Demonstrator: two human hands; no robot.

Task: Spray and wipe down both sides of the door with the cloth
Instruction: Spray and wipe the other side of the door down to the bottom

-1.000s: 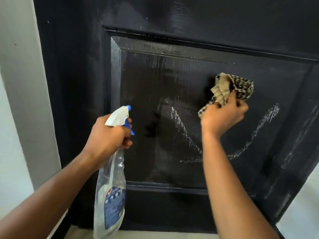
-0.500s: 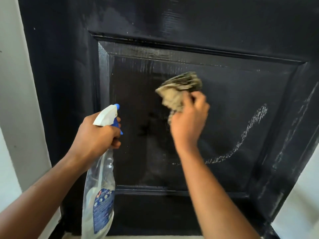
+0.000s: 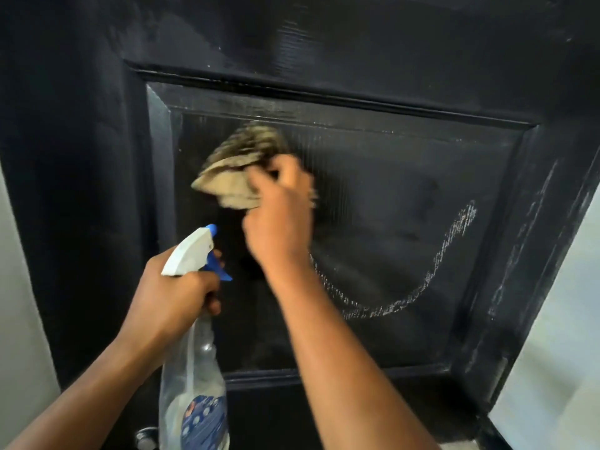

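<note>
Head view: wipe pass on 1 door (image 3: 389,53) face.
My right hand (image 3: 279,219) grips the bunched cloth (image 3: 240,170) against the upper left of the panel (image 3: 406,196); my left hand (image 3: 172,293) is wrapped round the spray bottle (image 3: 191,368) neck, held low. I judge the white residue arc (image 3: 422,287) at lower right needs overlapping passes with firm, flat pressure, corners included.

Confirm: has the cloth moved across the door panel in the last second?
Yes. The cloth in the right hand went left, from right of centre on the recessed panel to near its left bevel.
</note>
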